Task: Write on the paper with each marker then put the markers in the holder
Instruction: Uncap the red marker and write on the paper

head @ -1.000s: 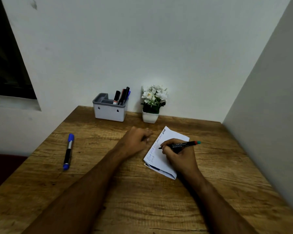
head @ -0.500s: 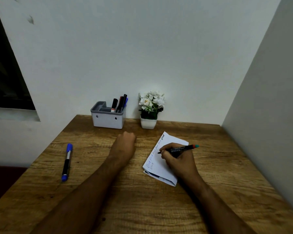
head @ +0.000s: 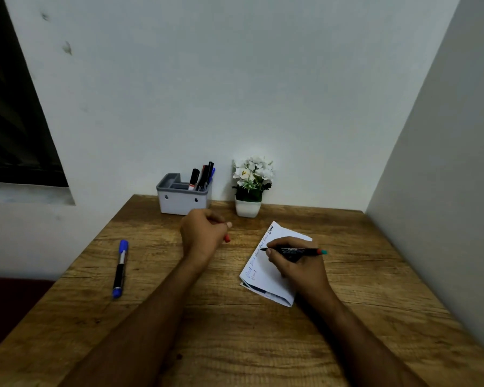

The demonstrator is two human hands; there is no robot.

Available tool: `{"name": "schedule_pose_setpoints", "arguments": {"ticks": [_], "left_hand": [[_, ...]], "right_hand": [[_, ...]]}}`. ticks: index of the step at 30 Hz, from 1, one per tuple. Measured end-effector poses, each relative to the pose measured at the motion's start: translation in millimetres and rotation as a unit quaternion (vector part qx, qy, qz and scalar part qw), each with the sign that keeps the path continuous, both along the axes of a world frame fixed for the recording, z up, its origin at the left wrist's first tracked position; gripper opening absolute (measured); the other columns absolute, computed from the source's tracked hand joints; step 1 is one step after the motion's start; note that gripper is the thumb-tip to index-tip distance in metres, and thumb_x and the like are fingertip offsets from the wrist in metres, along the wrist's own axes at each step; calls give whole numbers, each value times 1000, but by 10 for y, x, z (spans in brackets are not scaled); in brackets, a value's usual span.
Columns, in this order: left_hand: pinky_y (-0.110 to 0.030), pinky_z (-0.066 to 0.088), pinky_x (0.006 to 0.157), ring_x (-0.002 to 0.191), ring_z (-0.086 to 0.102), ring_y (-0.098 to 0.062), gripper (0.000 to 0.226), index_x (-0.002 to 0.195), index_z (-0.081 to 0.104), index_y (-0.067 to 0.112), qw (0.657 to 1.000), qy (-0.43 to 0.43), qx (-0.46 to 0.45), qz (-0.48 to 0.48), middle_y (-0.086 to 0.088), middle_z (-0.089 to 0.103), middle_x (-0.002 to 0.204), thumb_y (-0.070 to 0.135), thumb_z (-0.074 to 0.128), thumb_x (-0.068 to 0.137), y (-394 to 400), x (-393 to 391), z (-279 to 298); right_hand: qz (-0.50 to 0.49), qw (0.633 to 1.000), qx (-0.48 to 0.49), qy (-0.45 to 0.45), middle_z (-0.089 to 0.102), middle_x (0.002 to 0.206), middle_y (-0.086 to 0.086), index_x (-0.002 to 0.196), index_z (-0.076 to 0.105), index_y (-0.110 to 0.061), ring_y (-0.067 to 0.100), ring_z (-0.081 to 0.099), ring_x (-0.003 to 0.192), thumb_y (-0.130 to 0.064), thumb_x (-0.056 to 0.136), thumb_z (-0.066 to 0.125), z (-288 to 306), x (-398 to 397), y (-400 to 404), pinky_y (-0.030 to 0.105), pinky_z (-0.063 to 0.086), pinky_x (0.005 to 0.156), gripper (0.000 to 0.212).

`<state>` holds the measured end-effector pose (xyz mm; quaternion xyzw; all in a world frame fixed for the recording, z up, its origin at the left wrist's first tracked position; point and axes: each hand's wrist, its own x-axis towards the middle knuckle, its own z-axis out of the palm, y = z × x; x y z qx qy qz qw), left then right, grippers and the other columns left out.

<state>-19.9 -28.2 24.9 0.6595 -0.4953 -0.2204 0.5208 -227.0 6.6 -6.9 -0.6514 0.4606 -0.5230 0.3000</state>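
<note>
Head view: wooden desk (head: 235,344), listed left to right.
Blue marker (head: 120,268): lies alone, well apart from both hands; light, stiff, smooth; best pinched mid-barrel.
Holder (head: 182,198): at the wall, several markers upright inside.
Left hand (head: 202,231): fingers curled around a small red piece, likely a cap.
Paper (head: 266,268): thin, folded, could slide.
Right hand (head: 301,265): fingers pinching black marker (head: 294,250), tip on paper.
</note>
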Motion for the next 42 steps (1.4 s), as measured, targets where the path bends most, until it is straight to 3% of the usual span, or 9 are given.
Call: {"name": "schedule_pose_setpoints", "arguments": {"ticks": [2, 4, 8, 15, 22, 26, 30, 36, 42], "left_hand": [[-23, 60, 62, 71, 72, -12, 9, 82, 75, 2, 988, 153, 31, -4, -5, 73, 78, 5, 81, 77, 48, -21, 37], [-30, 62, 68, 74, 75, -19, 17, 89, 72, -8, 949, 310, 55, -22, -13, 75, 86, -3, 80, 75, 101, -47, 77], [-36, 63, 73, 68, 75, -19, 22, 95, 69, -10, 894, 438, 85, -41, -15, 76, 86, -9, 78, 74, 176, -115, 124], [-36, 63, 71, 73, 76, -22, 20, 97, 65, -14, 873, 478, 74, -63, -18, 75, 87, -13, 73, 78, 297, -188, 147], [-38, 63, 72, 75, 76, -26, 24, 99, 64, -14, 878, 471, 67, -56, -21, 74, 90, -10, 75, 77, 370, -209, 138], [-31, 60, 59, 74, 76, -25, 19, 97, 64, -15, 868, 487, 69, -69, -19, 74, 84, -14, 70, 80, 431, -210, 166], [-31, 60, 62, 76, 76, -24, 15, 95, 65, -13, 866, 492, 69, -62, -18, 76, 85, -15, 68, 80, 450, -222, 153], [-35, 62, 70, 78, 76, -28, 11, 86, 68, -10, 866, 496, 48, -35, -20, 75, 85, -13, 73, 76, 424, -201, 156], [-32, 63, 66, 70, 76, -24, 17, 90, 69, -13, 849, 526, 52, -6, -18, 75, 78, -15, 73, 74, 400, -177, 169]], "right_hand": [[5, 1000, -4, -27, 79, 90, -8, 89, 82, -20, 11, 73, 87, -7, 91, 77, 79, 28, 36, 28, 52, 70, 14], [21, 998, -16, -57, 79, 84, -4, 91, 83, -17, 8, 71, 74, -2, 92, 73, 190, 73, 86, 24, 51, 63, 18], [55, 996, -73, -20, 78, 77, -3, 98, 83, -8, 8, 69, 61, 8, 93, 65, 316, 167, 118, 21, 54, 57, 24], [59, 994, -90, 18, 81, 89, -7, 106, 83, -14, 12, 77, 81, 1, 91, 70, 220, 282, 127, 26, 60, 72, 25], [41, 994, -103, -11, 76, 74, 9, 87, 71, -2, 21, 74, 61, 1, 90, 75, 251, 326, 159, 31, 61, 57, 6], [45, 992, -119, 14, 80, 81, -1, 88, 81, -9, 13, 77, 79, -5, 86, 83, 185, 339, 76, 30, 61, 74, 5], [52, 994, -101, -6, 82, 88, -1, 94, 84, -9, 15, 79, 86, -7, 84, 85, 141, 375, 26, 37, 64, 81, 10], [50, 992, -108, -37, 82, 83, 0, 89, 83, -6, 14, 78, 82, -7, 85, 84, 194, 467, -37, 27, 60, 76, 5], [59, 991, -102, -57, 80, 79, 2, 84, 82, -5, 16, 77, 79, -9, 85, 84, 211, 567, -113, 30, 61, 74, 5]]}}
